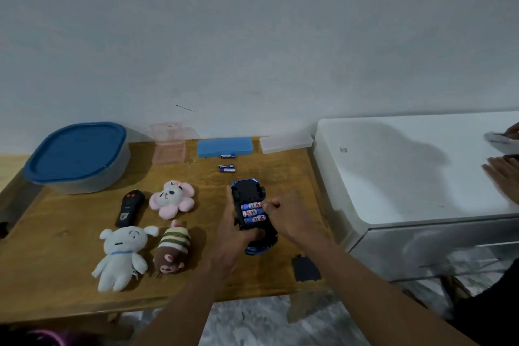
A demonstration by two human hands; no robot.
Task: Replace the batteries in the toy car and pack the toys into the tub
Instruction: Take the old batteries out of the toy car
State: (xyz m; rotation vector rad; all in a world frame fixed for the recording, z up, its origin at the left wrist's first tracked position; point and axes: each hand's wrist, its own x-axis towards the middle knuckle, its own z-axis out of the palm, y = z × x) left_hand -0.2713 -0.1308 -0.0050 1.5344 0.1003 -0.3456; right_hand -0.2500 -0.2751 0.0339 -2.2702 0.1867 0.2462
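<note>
A blue toy car (248, 187) lies upside down on the wooden table (70, 284), its battery bay open with three batteries (252, 212) inside. My left hand (234, 236) grips the car's left side. My right hand (283, 216) pinches at the batteries' right ends. The black battery cover (305, 267) lies near the table's front right. Spare batteries (227, 167) rest behind the car. The grey tub with its blue lid (77, 154) stands shut at the back left. Left of the car lie a black remote (129, 208), a pink flower plush (172, 198), a white plush (121, 257) and a striped brown plush (172, 250).
A blue case (224, 147), a clear pink box (168, 146) and a clear case (286, 143) line the table's back edge. A white drawer unit (407, 166) stands right of the table, with another person's hands (505, 177) on it. The floor lies below.
</note>
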